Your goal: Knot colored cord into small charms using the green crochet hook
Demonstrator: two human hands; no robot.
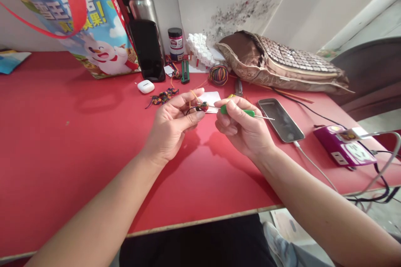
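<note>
My left hand (175, 123) pinches a small multicoloured crochet piece (203, 107) between thumb and fingers, with an orange yarn strand running up over the fingers. A green-handled crochet hook (246, 111) lies in my right hand (242, 123), gripped between thumb and forefinger. Its thin metal shaft points left and reaches the crochet piece; whether the tip is inside a stitch is too small to tell. Behind my hands sits a ball of multicoloured yarn (218, 75). A dark multicoloured crocheted strip (161, 96) lies on the table left of my left hand.
On the red table (78, 154) stand a printed bag (103, 41), a dark phone (147, 50), a steel bottle (144, 8) and a jar (176, 44). A white earbud case (145, 86) lies nearby. Rightward are a charging phone (281, 119), a brown bag (282, 62) and a purple power strip (344, 146) with cables.
</note>
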